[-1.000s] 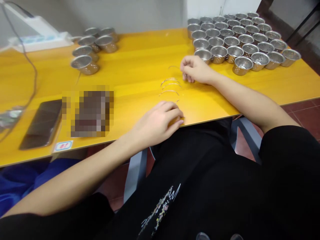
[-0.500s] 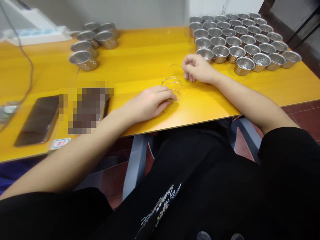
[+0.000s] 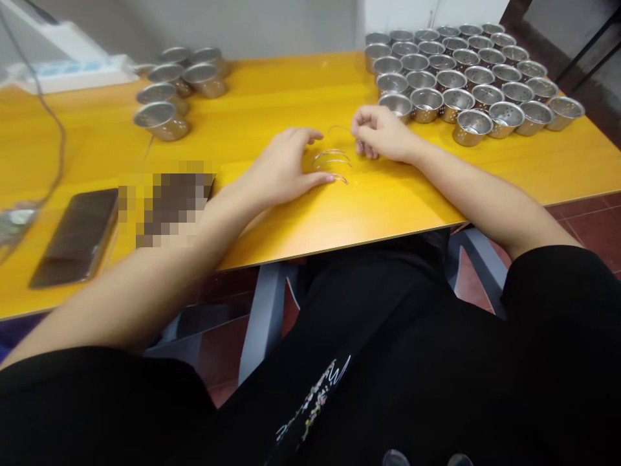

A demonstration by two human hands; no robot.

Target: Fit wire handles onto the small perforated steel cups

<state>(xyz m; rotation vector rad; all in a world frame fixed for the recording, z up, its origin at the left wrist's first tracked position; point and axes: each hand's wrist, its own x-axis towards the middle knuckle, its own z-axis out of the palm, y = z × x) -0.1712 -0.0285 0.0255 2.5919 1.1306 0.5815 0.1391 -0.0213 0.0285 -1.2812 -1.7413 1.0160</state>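
My left hand [image 3: 291, 165] is above the yellow table, its thumb and fingers spread apart. The thumb tip overlaps one end of a thin curved metal wire [image 3: 342, 179]; whether it touches it, I cannot tell. Beyond that lie more bent wires [image 3: 332, 152] of the same kind, roughly in a row. My right hand [image 3: 381, 133] is closed in a pinch on one end of another curved wire [image 3: 338, 127], whose arc reaches left toward my left fingertips. Just behind the right hand stands the front of a block of perforated metal cups [image 3: 473, 127].
At the back left stands a smaller group of metal cups [image 3: 162, 122]. A dark phone [image 3: 75, 236] lies at the left, beside a pixelated dark object [image 3: 177, 200]. Behind them are a white power strip [image 3: 77, 71] and a cable [image 3: 61, 139]. The table's front edge [image 3: 339, 244] runs before my body.
My left hand has moved away from the table's front edge, and its thumb and fingers have spread apart around the wires. My right hand has stayed nearly still, holding its wire.
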